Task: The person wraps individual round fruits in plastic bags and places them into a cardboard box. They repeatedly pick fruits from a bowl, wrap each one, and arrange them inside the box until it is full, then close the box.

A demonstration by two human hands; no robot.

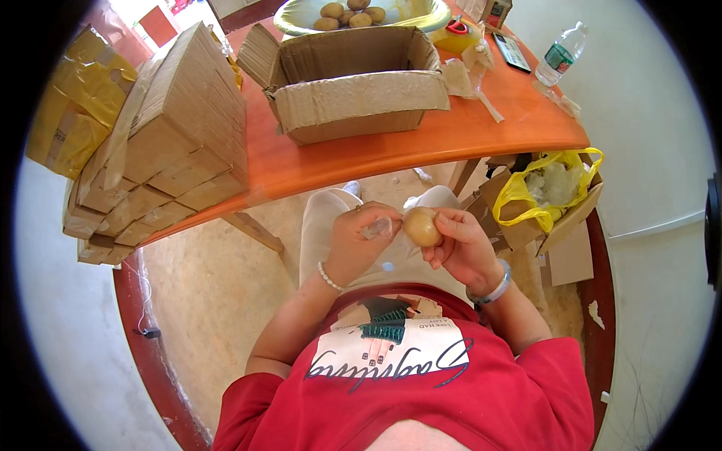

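A pale brown potato [422,226] rests in the fingers of my right hand [465,243], over my lap. Clear plastic film seems to cover it, shining on its surface. My left hand [361,239] pinches a gathered piece of clear plastic [379,228] just left of the potato; whether both pieces of plastic are one bag I cannot tell. Beyond my hands, on the orange table [350,160], stands an open cardboard box [361,101] with its flaps folded out. Its visible inside wall is bare, but its floor is hidden.
Flat cardboard boxes [163,152] are stacked at the table's left. Several potatoes [360,20] lie in a lined basin [287,25] at the back. Red-handled scissors [457,25], a phone [511,52] and a plastic bottle [561,53] are at the right. Below, a carton holds a yellow bag [510,197].
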